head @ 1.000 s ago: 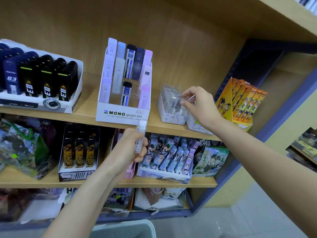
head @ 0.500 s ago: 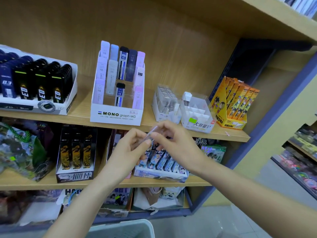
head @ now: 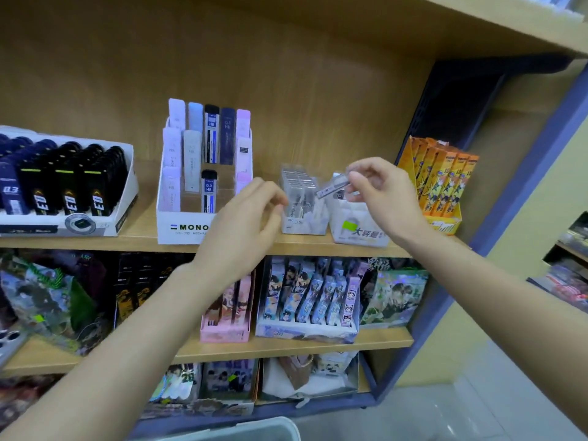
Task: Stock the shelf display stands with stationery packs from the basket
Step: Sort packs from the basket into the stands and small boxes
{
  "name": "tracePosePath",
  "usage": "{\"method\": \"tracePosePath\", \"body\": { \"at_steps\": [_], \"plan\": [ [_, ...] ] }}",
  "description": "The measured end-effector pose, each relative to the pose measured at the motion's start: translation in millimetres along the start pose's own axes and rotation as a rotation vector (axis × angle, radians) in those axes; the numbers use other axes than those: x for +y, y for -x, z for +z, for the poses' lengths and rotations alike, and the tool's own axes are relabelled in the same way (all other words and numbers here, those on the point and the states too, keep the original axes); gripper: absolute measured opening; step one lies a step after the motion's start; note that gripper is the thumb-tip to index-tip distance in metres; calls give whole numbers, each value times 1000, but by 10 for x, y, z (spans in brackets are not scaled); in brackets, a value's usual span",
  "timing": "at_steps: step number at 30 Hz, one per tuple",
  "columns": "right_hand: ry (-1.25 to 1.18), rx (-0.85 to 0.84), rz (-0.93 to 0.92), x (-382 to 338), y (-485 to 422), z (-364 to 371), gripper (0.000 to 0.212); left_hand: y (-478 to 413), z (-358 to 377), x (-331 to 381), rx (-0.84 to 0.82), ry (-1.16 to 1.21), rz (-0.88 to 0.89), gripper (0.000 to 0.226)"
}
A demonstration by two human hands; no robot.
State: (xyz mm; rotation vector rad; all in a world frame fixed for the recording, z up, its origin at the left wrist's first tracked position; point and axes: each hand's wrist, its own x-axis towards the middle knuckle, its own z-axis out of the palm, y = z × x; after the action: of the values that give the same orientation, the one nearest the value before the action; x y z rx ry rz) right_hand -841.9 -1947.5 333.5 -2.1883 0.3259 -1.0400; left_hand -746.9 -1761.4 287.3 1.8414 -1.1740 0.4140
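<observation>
Step in hand (my judgement): seating one pack in a stand.

Right hand (head: 386,202) pinches the pack (head: 332,187) by one end, between thumb and fingertips. The pack is tilted, with its free end pointing down toward the left hand (head: 245,224). It is held in the air just above the white stand (head: 359,232) directly under the right hand, not yet in a slot. Left hand is loosely curled, with nothing visible in it.

Clear stand (head: 304,226) sits between the hands and already looks well filled. Which of the two stands the pack is meant for, I cannot tell.

To do it well:
- Turn the pack upright first.
- Line its narrow end up with an empty slot.
- Lower it straight and release only once it is bottomed.
- Left hand is close enough to steady the stand, which looks light and may slide.
- Avoid nudging neighbouring packs.

Pack: slim, clear plastic case with greyish contents. The label is blurred and unreadable. It likely handles slick and light.

Basket (head: 241,429) is below the forearms with only its rim showing, so its contents are unseen.
</observation>
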Motion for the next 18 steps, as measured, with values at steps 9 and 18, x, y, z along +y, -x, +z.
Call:
{"method": "tracePosePath", "body": {
  "at_steps": [9, 18],
  "plan": [
    [289, -267, -179, 25, -245, 181, 19, -446, 199, -101, -190, -378, 141, 33],
    [368, -227, -229, 158, -203, 361, 14, -420, 238, -123, -186, -374, 134, 37]
  ]
}}
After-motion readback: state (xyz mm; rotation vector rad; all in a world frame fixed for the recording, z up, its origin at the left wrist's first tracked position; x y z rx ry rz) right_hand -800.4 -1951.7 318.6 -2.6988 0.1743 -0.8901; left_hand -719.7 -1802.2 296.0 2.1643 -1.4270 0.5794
